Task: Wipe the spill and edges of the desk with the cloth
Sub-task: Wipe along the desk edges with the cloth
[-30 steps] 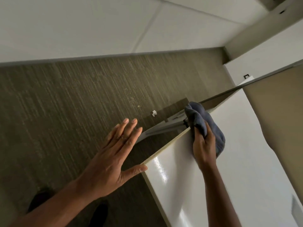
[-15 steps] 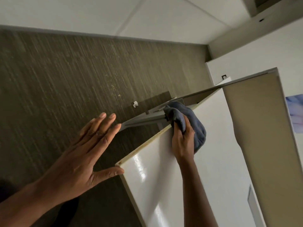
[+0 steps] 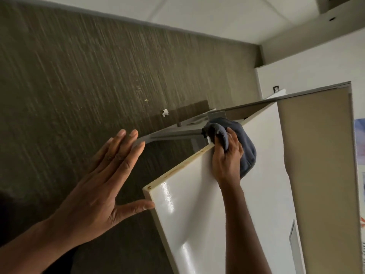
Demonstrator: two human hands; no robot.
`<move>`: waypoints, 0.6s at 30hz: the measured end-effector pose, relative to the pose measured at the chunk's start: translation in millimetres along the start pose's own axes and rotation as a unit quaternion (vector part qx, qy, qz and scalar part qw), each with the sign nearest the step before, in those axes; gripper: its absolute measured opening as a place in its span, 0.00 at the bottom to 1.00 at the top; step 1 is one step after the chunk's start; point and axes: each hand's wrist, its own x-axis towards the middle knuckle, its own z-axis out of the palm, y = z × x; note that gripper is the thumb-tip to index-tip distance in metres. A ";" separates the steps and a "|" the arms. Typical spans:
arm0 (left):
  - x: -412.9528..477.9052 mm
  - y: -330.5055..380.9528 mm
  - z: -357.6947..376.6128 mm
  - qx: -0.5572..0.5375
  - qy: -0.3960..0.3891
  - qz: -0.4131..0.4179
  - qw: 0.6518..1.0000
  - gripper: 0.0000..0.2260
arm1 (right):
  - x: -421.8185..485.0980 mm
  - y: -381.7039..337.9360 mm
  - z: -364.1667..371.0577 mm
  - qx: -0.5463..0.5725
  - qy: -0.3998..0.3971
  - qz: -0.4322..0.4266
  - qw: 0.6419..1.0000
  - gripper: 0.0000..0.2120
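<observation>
Right hand (image 3: 227, 157) clenches bunched blue cloth (image 3: 245, 147) against desk (image 3: 207, 204) side edge, near far end. Left hand (image 3: 102, 180) flat, fingers spread, empty, thumb touching near corner. Step: edge wiping. Next: drag cloth along stained edge toward corner.

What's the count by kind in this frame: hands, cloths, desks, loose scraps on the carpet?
Hands: 2, the open left hand beside the desk corner and the right hand gripping the cloth
Cloths: 1, blue-grey cloth at the desk's edge
Desks: 1, white desk
Scraps on carpet: 1, white scrap
Total: 5
</observation>
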 end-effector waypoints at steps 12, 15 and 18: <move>-1.0 -11.1 15.1 -0.039 0.006 -0.021 0.999 0.48 | 2.1 -1.1 2.4 0.001 0.029 -0.012 1.000 0.11; -0.3 -12.0 17.8 -0.050 0.004 -0.020 0.999 0.49 | 3.9 0.8 2.9 0.005 0.027 -0.028 0.999 0.11; 0.5 -12.5 17.7 -0.057 -0.001 -0.023 0.998 0.50 | 4.4 1.7 2.8 0.002 0.027 -0.052 0.998 0.12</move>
